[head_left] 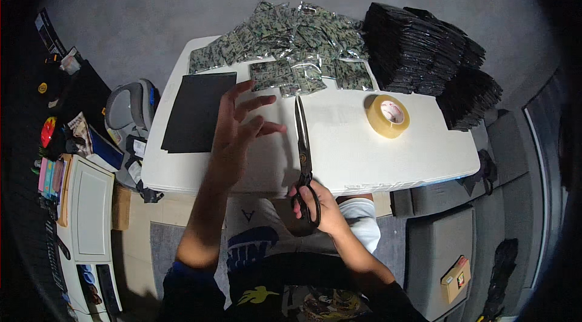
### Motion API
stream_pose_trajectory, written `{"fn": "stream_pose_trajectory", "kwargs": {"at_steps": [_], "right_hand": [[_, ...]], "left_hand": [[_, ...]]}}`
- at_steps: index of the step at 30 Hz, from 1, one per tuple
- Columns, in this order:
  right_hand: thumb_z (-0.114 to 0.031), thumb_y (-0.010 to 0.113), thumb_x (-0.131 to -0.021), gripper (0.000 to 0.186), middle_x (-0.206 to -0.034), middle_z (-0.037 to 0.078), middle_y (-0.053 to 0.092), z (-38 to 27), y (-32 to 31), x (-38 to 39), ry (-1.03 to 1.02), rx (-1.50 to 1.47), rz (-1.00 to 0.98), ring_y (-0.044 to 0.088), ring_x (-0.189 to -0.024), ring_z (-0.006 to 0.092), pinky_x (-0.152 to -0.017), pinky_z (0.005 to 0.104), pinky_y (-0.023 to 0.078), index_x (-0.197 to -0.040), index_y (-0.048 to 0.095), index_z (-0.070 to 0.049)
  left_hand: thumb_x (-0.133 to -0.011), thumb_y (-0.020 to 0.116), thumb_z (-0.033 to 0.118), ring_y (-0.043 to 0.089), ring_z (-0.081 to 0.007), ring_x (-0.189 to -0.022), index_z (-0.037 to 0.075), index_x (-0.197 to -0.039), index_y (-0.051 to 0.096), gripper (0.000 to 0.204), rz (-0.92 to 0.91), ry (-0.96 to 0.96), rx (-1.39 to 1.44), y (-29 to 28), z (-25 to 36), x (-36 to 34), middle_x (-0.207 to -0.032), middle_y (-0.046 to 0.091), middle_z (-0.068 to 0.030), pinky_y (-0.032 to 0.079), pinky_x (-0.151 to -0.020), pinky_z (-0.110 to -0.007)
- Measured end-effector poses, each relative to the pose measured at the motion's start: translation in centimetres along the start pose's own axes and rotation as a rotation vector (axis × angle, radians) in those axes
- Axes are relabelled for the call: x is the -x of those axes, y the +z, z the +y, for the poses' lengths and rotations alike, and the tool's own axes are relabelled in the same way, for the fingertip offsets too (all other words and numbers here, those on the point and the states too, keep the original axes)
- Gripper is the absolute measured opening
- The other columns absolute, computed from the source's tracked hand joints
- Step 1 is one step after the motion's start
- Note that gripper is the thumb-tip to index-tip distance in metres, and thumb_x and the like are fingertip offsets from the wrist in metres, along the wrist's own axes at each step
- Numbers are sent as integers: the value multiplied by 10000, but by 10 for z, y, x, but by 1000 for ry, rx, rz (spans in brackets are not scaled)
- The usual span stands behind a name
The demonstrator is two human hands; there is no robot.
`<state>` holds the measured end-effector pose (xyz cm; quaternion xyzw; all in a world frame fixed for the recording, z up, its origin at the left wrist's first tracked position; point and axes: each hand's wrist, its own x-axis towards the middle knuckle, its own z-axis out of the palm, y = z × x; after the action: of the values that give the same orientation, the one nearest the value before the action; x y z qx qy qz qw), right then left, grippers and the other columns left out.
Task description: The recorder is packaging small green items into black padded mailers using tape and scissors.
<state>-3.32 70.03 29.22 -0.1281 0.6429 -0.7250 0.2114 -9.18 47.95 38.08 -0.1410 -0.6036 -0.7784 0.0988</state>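
Note:
My right hand point(320, 205) grips a pair of black scissors point(305, 161) by the handles, over the table's near edge. The long blades are together and point away from me. My left hand point(238, 134) is raised left of the scissors, fingers spread and holding nothing. Beyond it a flat black sheet or bag point(197, 113) lies on the white table point(339, 164). To the right of the blades stands a roll of clear yellowish tape point(388, 116). A heap of camouflage-patterned items in clear plastic point(285, 37) covers the far side.
A tall stack of shiny black bags point(418, 49) fills the table's far right corner. On the left are a grey chair point(128, 107) and a white cabinet point(90, 207). A grey sofa point(503, 213) stands at the right, with a small cardboard box point(456, 279) on its seat.

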Motion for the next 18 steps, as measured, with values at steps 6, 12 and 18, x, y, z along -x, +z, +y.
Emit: {"fn": "stream_pose_trajectory", "kwargs": {"at_steps": [6, 12, 18], "right_hand": [[-268, 508, -1129, 274, -720, 8, 612, 3, -2, 0, -20, 17, 20, 593, -629, 85, -605, 261, 478, -1049, 624, -33], [-328, 460, -1143, 357, -724, 18, 608, 13, -4, 1, 10, 47, 18, 587, -636, 101, -614, 256, 472, -1080, 641, -26], [-307, 466, -1143, 341, -734, 18, 613, 9, -1, 3, 15, 26, 26, 588, -639, 101, -616, 254, 473, -1084, 646, -25]], "left_hand": [[-1023, 627, 435, 688, -356, -1179, 124, -1597, 245, 756, 89, -18, 46, -14, -13, 0, -1513, 490, -235, 559, -990, -533], [-1035, 592, 401, 494, -405, -1415, 166, -1616, 241, 719, 198, 72, 269, 10, -55, -2, -1635, 342, -185, 579, -988, -578], [-1033, 604, 380, 470, -414, -1438, 175, -1638, 197, 757, 68, 188, 413, 25, -62, -12, -1639, 322, -173, 586, -994, -526]]}}
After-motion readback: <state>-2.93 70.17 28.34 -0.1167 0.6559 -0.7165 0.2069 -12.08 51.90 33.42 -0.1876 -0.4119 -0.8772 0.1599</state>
